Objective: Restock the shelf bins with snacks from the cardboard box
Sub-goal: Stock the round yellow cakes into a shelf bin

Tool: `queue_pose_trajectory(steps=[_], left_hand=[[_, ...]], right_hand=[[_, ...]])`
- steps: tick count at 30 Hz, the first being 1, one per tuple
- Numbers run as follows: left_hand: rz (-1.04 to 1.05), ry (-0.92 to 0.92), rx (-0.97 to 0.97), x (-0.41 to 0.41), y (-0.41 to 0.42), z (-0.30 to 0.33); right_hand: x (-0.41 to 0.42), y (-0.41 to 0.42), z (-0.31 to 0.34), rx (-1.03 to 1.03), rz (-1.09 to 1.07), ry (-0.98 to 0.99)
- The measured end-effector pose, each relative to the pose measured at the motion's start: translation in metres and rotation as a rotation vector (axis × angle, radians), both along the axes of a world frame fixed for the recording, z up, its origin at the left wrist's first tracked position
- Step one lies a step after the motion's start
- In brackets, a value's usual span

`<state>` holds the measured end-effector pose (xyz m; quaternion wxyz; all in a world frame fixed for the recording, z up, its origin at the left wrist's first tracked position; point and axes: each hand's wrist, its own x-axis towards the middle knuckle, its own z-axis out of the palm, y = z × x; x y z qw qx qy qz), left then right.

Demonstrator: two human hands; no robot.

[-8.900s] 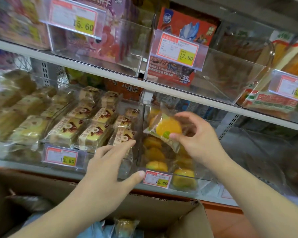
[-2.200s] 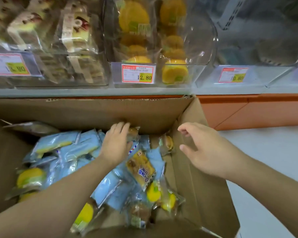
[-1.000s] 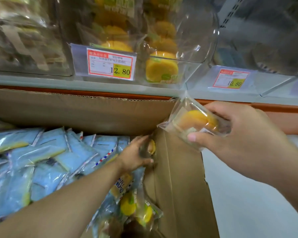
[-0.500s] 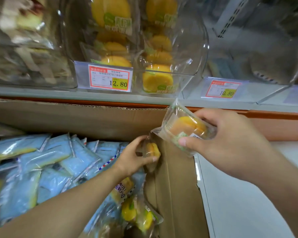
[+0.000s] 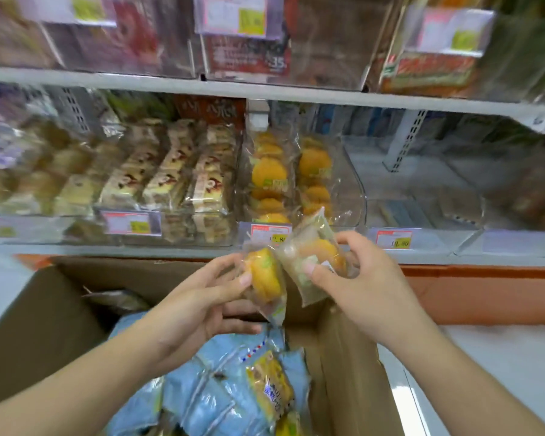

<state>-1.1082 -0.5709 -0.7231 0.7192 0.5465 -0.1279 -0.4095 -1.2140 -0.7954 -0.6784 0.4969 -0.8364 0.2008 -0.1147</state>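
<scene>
- Left hand (image 5: 199, 306): thumb and forefinger pinch a round orange cake sealed in a clear plastic wrapper (image 5: 263, 280), held above the open brown cardboard box (image 5: 44, 325); the remaining fingers curl loosely beneath the pack.
- Right hand (image 5: 356, 284): thumb and fingers pinch a second clear-wrapped orange cake (image 5: 315, 256), tilted, its lower edge touching the left-hand pack. Both packs sit just below and in front of the shelf edge.
- Destination, by judgement: the clear plastic shelf bin holding matching orange cakes (image 5: 356, 187), directly above the two hands and behind a red-and-yellow price tag (image 5: 269, 236). It is part full in two columns, with room toward the front.
- Supply: the box holds pale blue snack packets (image 5: 221, 401) and at least one yellow packet with blue print (image 5: 271, 388).
- Handling, by judgement: each cake looks light and soft — likely to crush under a firm squeeze. The film appears smooth and somewhat slippery, with loose, crinkled ends.
- Where to hold: across the cake's flat faces with gentle pressure, or by the sealed end flap for short moves — the flap alone may let the pack swing.
- Neighbouring bin: tan sliced cakes in banded wrappers (image 5: 167, 180) lie to the left, blurred.
</scene>
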Motion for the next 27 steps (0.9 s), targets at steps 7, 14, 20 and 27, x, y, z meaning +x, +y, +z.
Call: queue_pose_trajectory(steps=[7, 14, 20, 27], left_hand=[[0.065, 0.099, -0.107, -0.006, 0.038, 0.043], [0.171, -0.046, 0.05, 0.008, 0.032, 0.051], [0.213, -0.103, 0.169, 0.021, 0.028, 0.04], [0.283, -0.234, 0.273, 0.022, 0.025, 0.042]], right_hand=[[0.003, 0.033, 0.008, 0.49, 0.158, -0.093], [0.004, 0.032, -0.003, 0.614, 0.096, -0.103], [0.013, 0.032, -0.005, 0.546, 0.091, -0.112], [0.02, 0.031, -0.002, 0.415, 0.041, -0.174]])
